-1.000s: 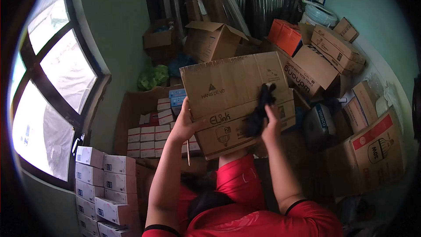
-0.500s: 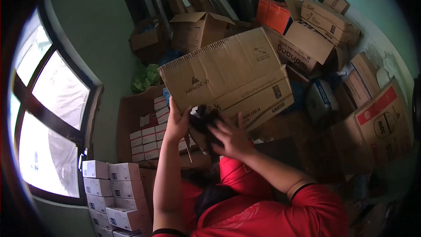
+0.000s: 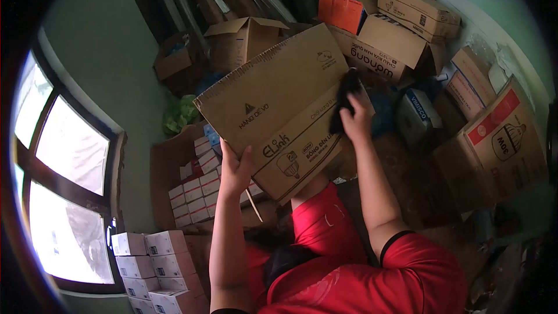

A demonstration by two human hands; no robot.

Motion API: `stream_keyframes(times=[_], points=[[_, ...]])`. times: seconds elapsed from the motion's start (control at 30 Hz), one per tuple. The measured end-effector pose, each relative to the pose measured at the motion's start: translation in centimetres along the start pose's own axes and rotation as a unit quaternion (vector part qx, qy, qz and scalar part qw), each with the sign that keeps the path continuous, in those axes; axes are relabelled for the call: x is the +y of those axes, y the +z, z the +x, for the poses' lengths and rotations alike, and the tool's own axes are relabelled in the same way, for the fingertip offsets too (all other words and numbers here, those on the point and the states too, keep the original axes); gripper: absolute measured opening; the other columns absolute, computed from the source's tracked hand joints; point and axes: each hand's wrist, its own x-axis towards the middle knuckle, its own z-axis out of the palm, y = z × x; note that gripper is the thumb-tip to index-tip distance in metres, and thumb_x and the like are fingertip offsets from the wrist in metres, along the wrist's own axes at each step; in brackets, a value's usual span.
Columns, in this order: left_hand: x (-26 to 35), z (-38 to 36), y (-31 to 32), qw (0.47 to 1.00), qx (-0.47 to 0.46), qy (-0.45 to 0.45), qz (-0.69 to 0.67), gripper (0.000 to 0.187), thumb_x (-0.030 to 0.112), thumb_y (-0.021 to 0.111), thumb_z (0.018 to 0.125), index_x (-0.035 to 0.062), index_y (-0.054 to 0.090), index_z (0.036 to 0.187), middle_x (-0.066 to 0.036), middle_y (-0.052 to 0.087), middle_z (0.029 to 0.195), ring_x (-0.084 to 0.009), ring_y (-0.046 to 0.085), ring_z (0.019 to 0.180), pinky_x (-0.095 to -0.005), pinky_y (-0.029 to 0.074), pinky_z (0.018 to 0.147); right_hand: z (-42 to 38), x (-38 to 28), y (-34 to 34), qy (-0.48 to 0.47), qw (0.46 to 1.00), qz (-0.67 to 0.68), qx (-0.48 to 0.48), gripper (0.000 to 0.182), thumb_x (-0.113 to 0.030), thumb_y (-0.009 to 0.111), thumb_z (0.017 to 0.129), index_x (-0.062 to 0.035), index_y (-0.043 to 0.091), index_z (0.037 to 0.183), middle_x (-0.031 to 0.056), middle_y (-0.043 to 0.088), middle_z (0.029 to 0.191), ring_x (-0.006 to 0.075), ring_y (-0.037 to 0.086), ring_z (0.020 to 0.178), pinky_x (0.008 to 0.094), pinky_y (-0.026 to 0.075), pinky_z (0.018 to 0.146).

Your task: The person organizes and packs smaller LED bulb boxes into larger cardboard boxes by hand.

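A flattened-looking brown cardboard box with ELink print and a bulb drawing is held tilted above my lap. My left hand grips its lower left edge, thumb on the printed face and the other fingers partly hidden behind it. At the right side of the box, my right hand holds a bunched black cloth against the cardboard. A thin stick shows just below the box, beside my left wrist.
An open carton of small white boxes lies at the left, with stacked white boxes below it near the window. Open cartons crowd the back right. A bulb carton stands at the right.
My right hand has moved with the black cloth from the lower middle of the box up to its right side, uncovering the ELink print. The view has shifted slightly.
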Motion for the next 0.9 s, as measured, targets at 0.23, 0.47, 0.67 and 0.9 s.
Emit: stream_keyframes(times=[0.23, 0.47, 0.67, 0.9], points=[[-1.7, 1.1, 0.2, 0.999, -0.003, 0.005, -0.047, 0.061, -0.008, 0.047, 0.098, 0.0011, 0.023, 0.153, -0.018, 0.044, 0.146, -0.0241, 0.042, 0.136, -0.0369, 0.033, 0.115, -9.8, -15.7, 2.6, -0.259, 0.933, 0.009, -0.250, 0.063, -0.032, 0.076, 0.082, -0.0126, 0.059, 0.139, 0.0136, 0.056, 0.141, 0.0351, 0.042, 0.144, 0.0775, 0.013, 0.113], [-0.3, -0.1, -0.5, 0.997, 0.011, 0.017, 0.071, 0.069, -0.009, 0.049, 0.098, 0.0019, 0.017, 0.157, -0.019, 0.043, 0.149, -0.0248, 0.041, 0.138, -0.0371, 0.032, 0.116, -14.5, -11.2, -0.9, -0.225, 0.931, -0.042, -0.285, 0.063, -0.037, 0.067, 0.086, -0.0093, 0.056, 0.142, 0.0216, 0.051, 0.147, 0.0382, 0.039, 0.146, 0.0766, 0.006, 0.115], [-0.4, -0.1, -0.3, 1.000, 0.006, -0.019, 0.002, 0.069, -0.008, 0.049, 0.098, 0.0021, 0.015, 0.157, -0.019, 0.043, 0.148, -0.0250, 0.041, 0.139, -0.0382, 0.033, 0.115, -7.0, -1.4, -2.1, 0.018, 0.995, -0.081, -0.047, 0.066, -0.029, 0.060, 0.095, -0.0075, 0.041, 0.154, 0.0286, 0.037, 0.156, 0.0454, 0.026, 0.150, 0.0682, 0.011, 0.119], [0.4, -0.4, 0.7, 1.000, 0.017, -0.009, -0.012, 0.063, -0.004, 0.048, 0.099, 0.0007, 0.019, 0.154, -0.019, 0.044, 0.147, -0.0246, 0.043, 0.136, -0.0378, 0.035, 0.114, 2.6, 0.6, -0.2, 0.044, 0.992, -0.119, 0.024, 0.057, -0.026, 0.060, 0.094, -0.0070, 0.051, 0.147, 0.0240, 0.047, 0.151, 0.0446, 0.032, 0.147, 0.0642, 0.024, 0.117]])
